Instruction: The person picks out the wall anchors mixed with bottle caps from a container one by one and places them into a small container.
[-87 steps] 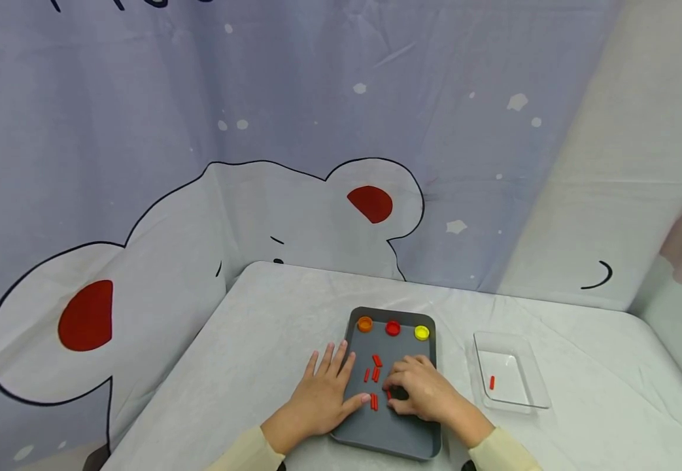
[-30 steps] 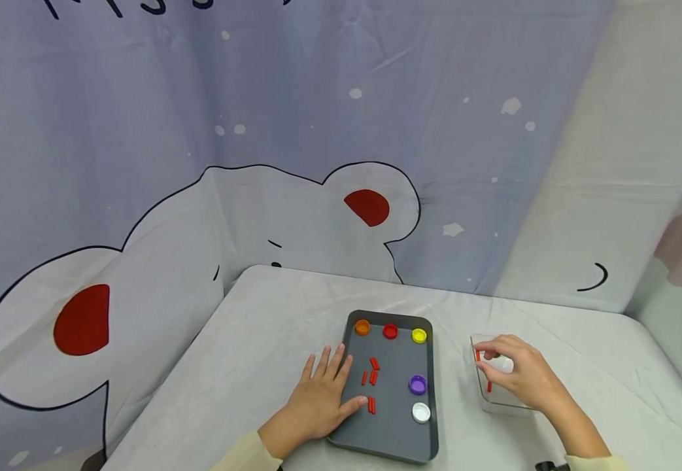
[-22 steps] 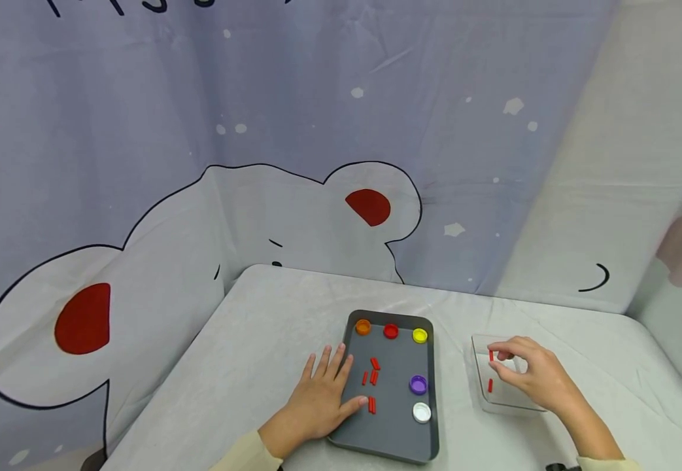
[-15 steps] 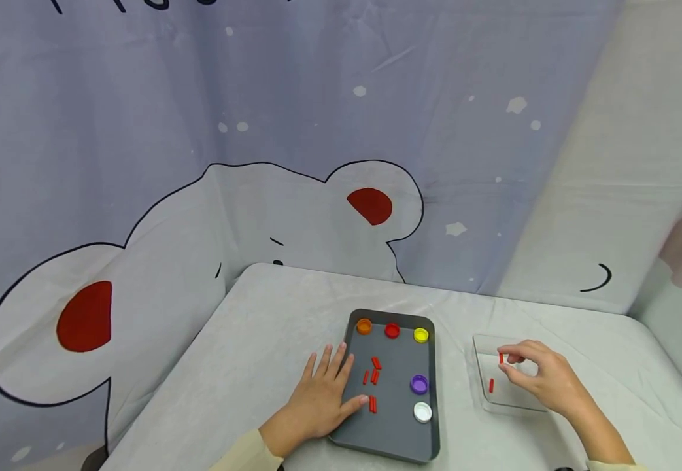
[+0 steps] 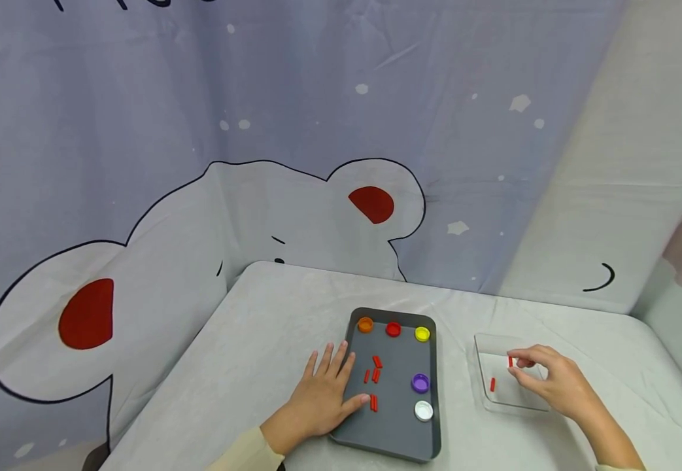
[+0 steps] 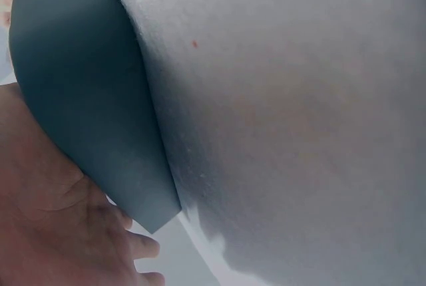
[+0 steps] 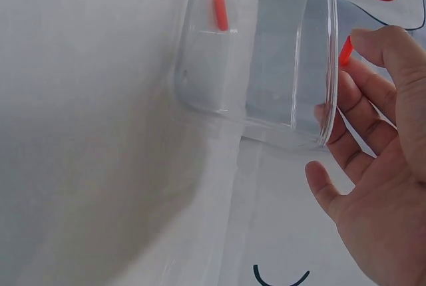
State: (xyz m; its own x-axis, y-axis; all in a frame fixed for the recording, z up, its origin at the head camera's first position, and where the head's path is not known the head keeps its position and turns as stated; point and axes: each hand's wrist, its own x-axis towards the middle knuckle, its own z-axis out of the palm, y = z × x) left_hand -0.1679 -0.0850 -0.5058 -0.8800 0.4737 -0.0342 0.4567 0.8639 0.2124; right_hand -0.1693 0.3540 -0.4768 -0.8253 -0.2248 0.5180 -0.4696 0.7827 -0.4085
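Between thumb and index finger, my right hand (image 5: 558, 379) pinches a small red stick (image 7: 346, 51) above the clear glass container (image 5: 514, 407). Another red stick (image 5: 492, 384) lies on the container's floor and shows through its wall in the right wrist view. My left hand (image 5: 320, 402) rests with spread fingers over the left edge of the dark grey tray (image 5: 388, 428), its thumb tip close to a pair of red sticks (image 5: 373, 403). Farther up the tray lie several more red sticks (image 5: 376, 375). The left wrist view shows the left palm (image 6: 46, 213) against the tray's side.
Orange (image 5: 365, 325), red (image 5: 393, 329) and yellow (image 5: 422, 334) round caps line the tray's far end. A purple cap (image 5: 420, 383) and a white cap (image 5: 424, 411) sit along its right side. A patterned curtain (image 5: 293, 98) stands behind the white-covered table (image 5: 282, 307).
From the tray, my right hand has carried a red stick over the glass container, then drifted slightly rightward there. The purple and white caps came into view. My left hand stayed put.
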